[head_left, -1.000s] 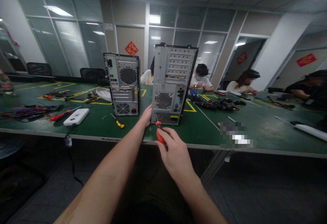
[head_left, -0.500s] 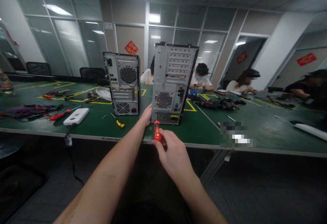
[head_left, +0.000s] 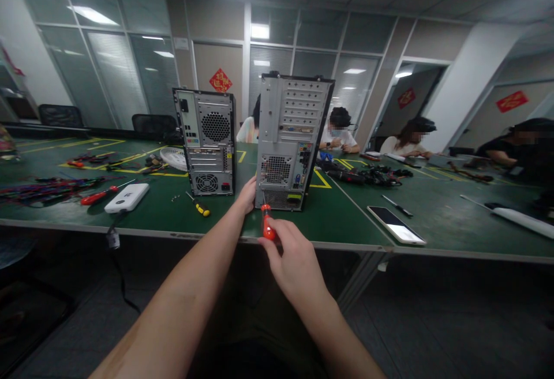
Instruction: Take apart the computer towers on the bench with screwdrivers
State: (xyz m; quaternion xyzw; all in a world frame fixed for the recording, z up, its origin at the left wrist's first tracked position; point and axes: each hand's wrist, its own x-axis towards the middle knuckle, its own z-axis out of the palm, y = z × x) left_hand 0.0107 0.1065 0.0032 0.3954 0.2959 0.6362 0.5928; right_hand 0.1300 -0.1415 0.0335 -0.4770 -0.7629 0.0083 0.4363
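Note:
A tall grey computer tower (head_left: 277, 137) stands upright near the table's front edge, its back panel facing me. My left hand (head_left: 247, 195) is against the lower left side of the tower, and its fingers are hidden behind the case. In my right hand (head_left: 291, 252) is a screwdriver with a red handle (head_left: 268, 229), closed in by thumb and fingers. The screwdriver points up and forward, its tip end at the tower's lower left back corner. I cannot make out any screw there. To the left stands a smaller computer tower (head_left: 205, 165), also upright.
On the green table (head_left: 341, 223) lie a yellow screwdriver (head_left: 199, 207), a second red screwdriver (head_left: 98, 195), a white power bank (head_left: 127, 198), a phone (head_left: 395, 224) and a pen-like tool (head_left: 397, 206). Cable bundles (head_left: 376, 175) lie behind. Several people sit across the table.
My view has shifted slightly. Both hands, the red screwdriver and the tower keep nearly the same places relative to each other.

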